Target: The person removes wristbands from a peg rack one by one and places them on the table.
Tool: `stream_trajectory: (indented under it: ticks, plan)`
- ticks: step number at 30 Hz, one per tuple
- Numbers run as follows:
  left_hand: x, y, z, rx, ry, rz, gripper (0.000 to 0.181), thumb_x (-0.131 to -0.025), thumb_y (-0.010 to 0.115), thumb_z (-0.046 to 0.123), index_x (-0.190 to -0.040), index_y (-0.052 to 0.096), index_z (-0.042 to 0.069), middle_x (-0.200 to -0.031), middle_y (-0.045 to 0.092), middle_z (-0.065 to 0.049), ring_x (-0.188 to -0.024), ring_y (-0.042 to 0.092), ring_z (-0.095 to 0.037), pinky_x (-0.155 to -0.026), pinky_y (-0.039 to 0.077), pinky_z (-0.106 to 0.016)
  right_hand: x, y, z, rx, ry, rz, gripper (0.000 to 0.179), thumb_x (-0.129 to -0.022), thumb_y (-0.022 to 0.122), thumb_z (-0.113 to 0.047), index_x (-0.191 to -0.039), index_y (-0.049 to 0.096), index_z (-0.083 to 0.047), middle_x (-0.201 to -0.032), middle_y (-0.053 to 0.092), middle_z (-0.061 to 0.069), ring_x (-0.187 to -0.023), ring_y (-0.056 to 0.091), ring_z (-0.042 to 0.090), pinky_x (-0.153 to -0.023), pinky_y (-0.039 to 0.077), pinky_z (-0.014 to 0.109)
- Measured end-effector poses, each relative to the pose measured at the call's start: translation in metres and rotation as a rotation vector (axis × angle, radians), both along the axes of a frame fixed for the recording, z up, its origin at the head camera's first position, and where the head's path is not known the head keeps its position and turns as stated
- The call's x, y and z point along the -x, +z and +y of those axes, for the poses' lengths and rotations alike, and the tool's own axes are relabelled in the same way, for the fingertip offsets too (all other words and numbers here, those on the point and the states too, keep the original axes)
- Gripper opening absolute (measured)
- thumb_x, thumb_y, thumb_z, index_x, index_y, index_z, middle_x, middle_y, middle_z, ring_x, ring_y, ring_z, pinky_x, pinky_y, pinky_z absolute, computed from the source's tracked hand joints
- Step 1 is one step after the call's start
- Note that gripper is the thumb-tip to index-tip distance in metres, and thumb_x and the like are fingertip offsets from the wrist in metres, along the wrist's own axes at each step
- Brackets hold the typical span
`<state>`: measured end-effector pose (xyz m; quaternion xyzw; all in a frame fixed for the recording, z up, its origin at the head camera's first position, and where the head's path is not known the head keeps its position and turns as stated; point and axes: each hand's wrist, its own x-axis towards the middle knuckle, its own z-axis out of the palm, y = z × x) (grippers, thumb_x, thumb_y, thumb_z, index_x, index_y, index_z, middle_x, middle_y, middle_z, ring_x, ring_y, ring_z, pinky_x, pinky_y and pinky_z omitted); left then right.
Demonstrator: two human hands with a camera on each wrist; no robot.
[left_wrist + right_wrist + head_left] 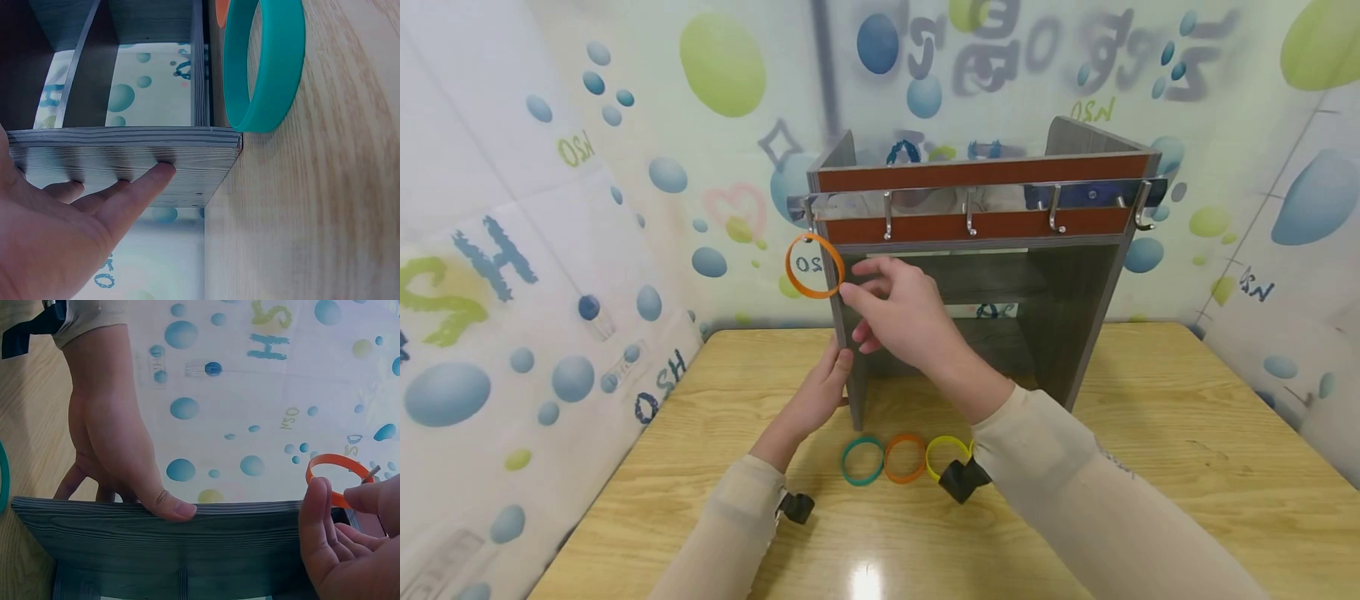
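Note:
An orange ring hangs on the leftmost metal hook of a grey wooden rack. My right hand is just beside this ring, its thumb and index finger apart. The thumb tip is close to the band; whether it touches cannot be told. In the right wrist view the hook's end pokes through the orange ring. Lower down, my left hand holds the rack's left side panel. Its thumb lies over the front edge, and the fingers press against the outer face.
A chrome hook rail with several hooks crosses the rack's red-brown front. On the wooden table before it lie a teal ring, another orange ring and a yellow ring. My right sleeve partly covers more yellow. A patterned curtain stands behind.

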<state>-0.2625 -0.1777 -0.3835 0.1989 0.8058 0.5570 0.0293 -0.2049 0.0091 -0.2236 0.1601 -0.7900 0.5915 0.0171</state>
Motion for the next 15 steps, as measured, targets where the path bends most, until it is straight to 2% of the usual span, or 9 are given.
stream_trajectory:
  ticks: [5,15]
  plan:
    - [0.0004,0.0,0.0003,-0.003,-0.003,-0.001,0.058,-0.114,0.023,0.058,-0.169,0.005,0.052,-0.178,0.02,-0.016,-0.155,0.036,-0.052,-0.102,0.055,-0.073,0.0009,-0.0005,-0.0029,0.051,0.003,0.013,0.036,-0.107,0.068,-0.026,-0.139,0.061,-0.012,-0.115,0.078,0.015,-0.061,0.071,0.019,-0.061,0.067,0.037]
    - [0.0001,-0.0005,-0.0008,0.001,-0.009,-0.013,0.057,-0.113,0.021,0.06,-0.167,0.003,0.055,-0.178,0.02,-0.011,-0.157,0.034,-0.049,-0.103,0.056,-0.069,0.002,-0.001,-0.0103,0.086,0.017,0.032,0.033,-0.107,0.068,-0.024,-0.136,0.061,-0.011,-0.111,0.079,0.013,-0.059,0.069,0.019,-0.059,0.066,0.037]
